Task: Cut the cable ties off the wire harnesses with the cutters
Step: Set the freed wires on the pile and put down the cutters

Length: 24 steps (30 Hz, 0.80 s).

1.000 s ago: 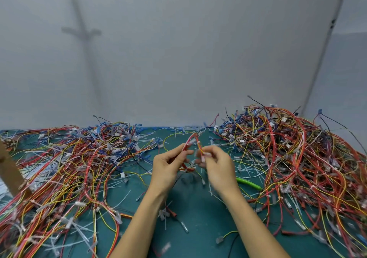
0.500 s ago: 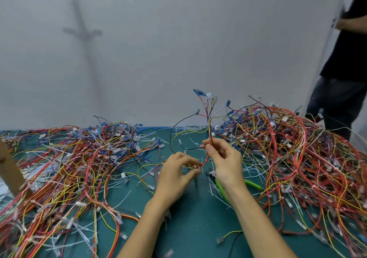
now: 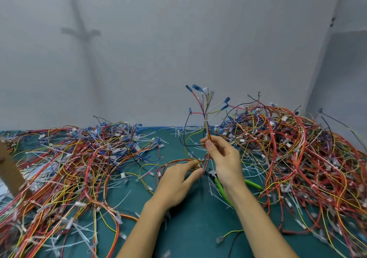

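Grey wall (image 3: 178, 49) fills the upper half of the view. Below it we note the bench (image 3: 190, 228), covered in a green mat.

Two heaps of wire harnesses lie on the bench. The right heap (image 3: 297, 154) is the taller, mostly red, orange and yellow wire. The left heap (image 3: 69, 168) is flatter and spreads out to the near left edge. A brown cardboard piece (image 3: 10, 170) leans at the far left.

Between the heaps, both hands work on one harness (image 3: 206, 124).
- The right hand (image 3: 224, 162) pinches the bundle between thumb and fingertips and holds it upright. The branches fan out above the hand and end in blue and white terminals.
- A white cable tie (image 3: 206, 118) wraps the bundle just above the right hand's fingertips.
- The left hand (image 3: 174, 182) sits lower and to the left. Its thumb and forefinger close on the lower run of the same harness, just beside the right palm. We cannot see how its other fingers lie.

The cutters (image 3: 220, 187), with green handles, lie on the bench. They are partly hidden under the right wrist, and one handle shows on each side of it. Neither hand holds them.

Loose white tie offcuts (image 3: 248, 168) are scattered on the mat around the cutters and right of the right hand.
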### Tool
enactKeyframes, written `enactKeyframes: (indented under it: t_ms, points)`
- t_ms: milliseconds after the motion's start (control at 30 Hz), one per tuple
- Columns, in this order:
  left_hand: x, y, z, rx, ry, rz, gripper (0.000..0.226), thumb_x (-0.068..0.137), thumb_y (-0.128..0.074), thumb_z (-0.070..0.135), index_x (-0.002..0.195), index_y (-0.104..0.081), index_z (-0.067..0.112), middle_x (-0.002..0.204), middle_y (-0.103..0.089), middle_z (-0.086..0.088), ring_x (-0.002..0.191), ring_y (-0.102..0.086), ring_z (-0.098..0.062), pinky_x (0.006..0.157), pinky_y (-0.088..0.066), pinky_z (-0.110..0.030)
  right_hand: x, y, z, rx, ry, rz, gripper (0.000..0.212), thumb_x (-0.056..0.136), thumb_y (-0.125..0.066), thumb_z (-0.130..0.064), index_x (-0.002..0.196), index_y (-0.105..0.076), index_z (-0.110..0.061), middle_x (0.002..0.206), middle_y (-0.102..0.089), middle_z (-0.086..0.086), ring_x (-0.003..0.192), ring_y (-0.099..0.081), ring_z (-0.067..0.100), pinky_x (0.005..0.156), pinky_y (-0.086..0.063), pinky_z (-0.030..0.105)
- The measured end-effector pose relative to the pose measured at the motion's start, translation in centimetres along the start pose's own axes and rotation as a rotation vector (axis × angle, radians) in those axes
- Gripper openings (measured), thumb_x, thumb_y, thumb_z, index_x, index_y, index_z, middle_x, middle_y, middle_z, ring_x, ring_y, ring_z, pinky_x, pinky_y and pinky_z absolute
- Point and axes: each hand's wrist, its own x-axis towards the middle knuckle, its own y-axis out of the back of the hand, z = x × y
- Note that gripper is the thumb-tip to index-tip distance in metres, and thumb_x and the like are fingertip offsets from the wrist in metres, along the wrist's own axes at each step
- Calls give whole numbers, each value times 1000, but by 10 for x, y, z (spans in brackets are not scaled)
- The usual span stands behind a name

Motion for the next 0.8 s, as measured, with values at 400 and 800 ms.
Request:
enactKeyframes:
  t_ms: [400,800]
  points:
    - [3,1,-7,55,4,76,54,82,-66,58,129,-60,33,132,-59,16,124,-53,-8,104,-41,-39,-2,-3,-3,-262,61,18,8,86,-73,-18,90,-79,-21,82,-70,1,93,-60,25,85,-46,31]
    - [0,6,3,299,-62,192,23,91,-63,42,111,-68,31,101,-69,15,102,-62,-13,81,-34,-29,30,15,-56,137,33,132,19,96,-60,-27,89,-78,-29,62,-61,-7,50,-54,12,49,-50,24]
